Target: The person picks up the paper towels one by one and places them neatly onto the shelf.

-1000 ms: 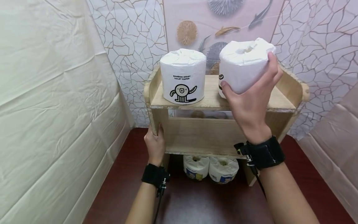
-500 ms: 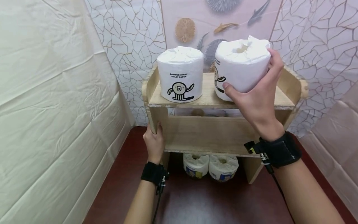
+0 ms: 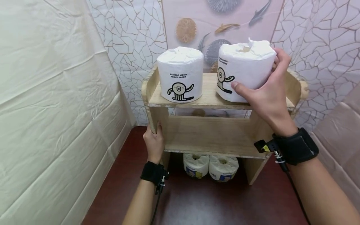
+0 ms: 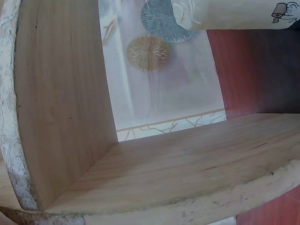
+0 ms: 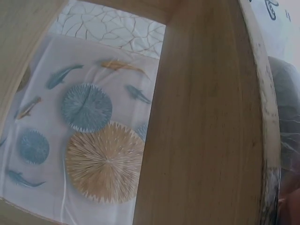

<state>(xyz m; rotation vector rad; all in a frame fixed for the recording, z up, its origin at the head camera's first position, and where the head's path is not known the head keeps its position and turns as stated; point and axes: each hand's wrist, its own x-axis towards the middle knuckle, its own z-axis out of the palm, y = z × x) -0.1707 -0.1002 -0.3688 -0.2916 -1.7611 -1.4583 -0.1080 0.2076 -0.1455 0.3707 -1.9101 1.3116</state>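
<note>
My right hand (image 3: pixel 271 93) holds a white paper-wrapped toilet paper roll (image 3: pixel 244 68), thumb on the printed front and fingers behind its right side. This roll is at the right part of the top board of a wooden shelf (image 3: pixel 208 134), its base close over the front edge. A second wrapped toilet paper roll (image 3: pixel 181 70) stands upright on the left of the same board, its cartoon print facing forward. Lower down, my left hand (image 3: pixel 154 143) grips the shelf's left side panel, thumb on the inner face. The right wrist view catches the held roll's wrapper (image 5: pixel 272 28) at its upper right corner.
Two more toilet paper rolls (image 3: pixel 196 165) with coloured labels sit side by side under the lower board. The shelf stands on a dark red table (image 3: pixel 202 203). Cream cloth (image 3: pixel 56 109) hangs at the left, and a patterned sheet (image 3: pixel 132 56) hangs behind.
My right hand has turned the roll, bringing its printed figure round toward the front, and the right wrist has swung rightward. My left hand keeps its grip on the side panel.
</note>
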